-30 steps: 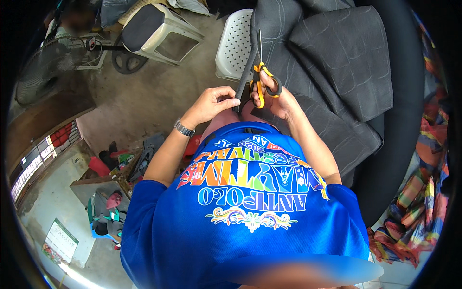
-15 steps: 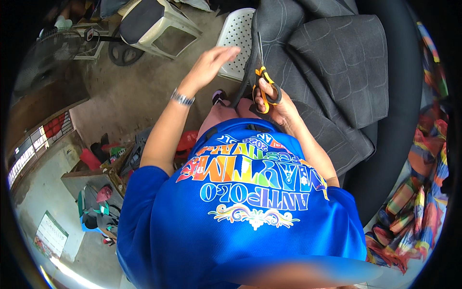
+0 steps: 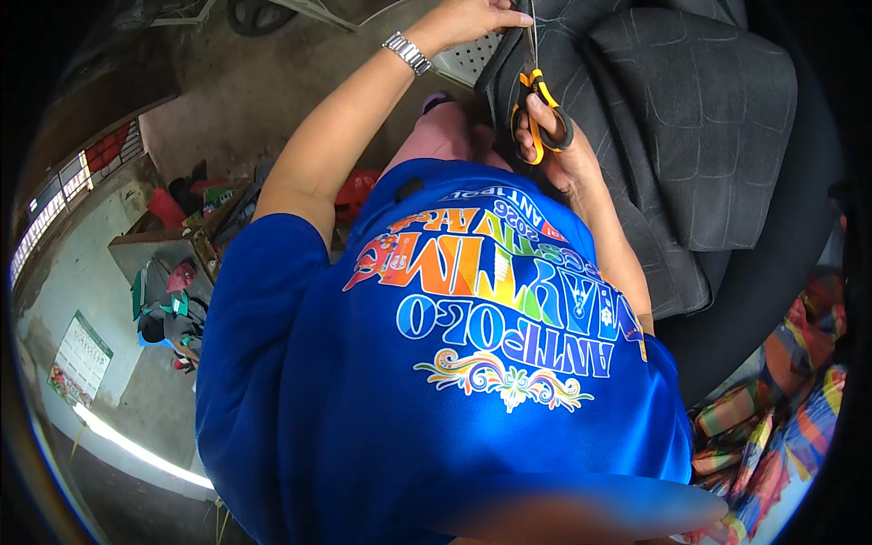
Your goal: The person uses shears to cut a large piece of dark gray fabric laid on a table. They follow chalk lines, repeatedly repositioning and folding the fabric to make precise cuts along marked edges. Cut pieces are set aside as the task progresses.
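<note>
My right hand (image 3: pixel 561 150) grips a pair of scissors (image 3: pixel 543 91) with yellow and black handles, thumb and fingers through the loops. The blades point away from me along the left edge of a dark grey sheet material (image 3: pixel 695 136), which is heaped in folds and marked with pale lines. At the top of the view my left hand (image 3: pixel 472 18), a metal watch (image 3: pixel 406 53) on its wrist, has its fingers pinched together beside the blade tips. What lies between those fingertips is too small to make out.
Behind the material shows a white perforated plastic seat (image 3: pixel 468 62). A thick black rounded edge (image 3: pixel 772 300) curves along the right, with bundled plaid cloth (image 3: pixel 781 372) beyond it. Clutter and hanging bags (image 3: pixel 168 304) stand by the wall at left.
My left hand has gone from open and apart to pinched beside the blade tips, moving away and to the right. My right hand has carried the scissors slightly away from me and rightward.
</note>
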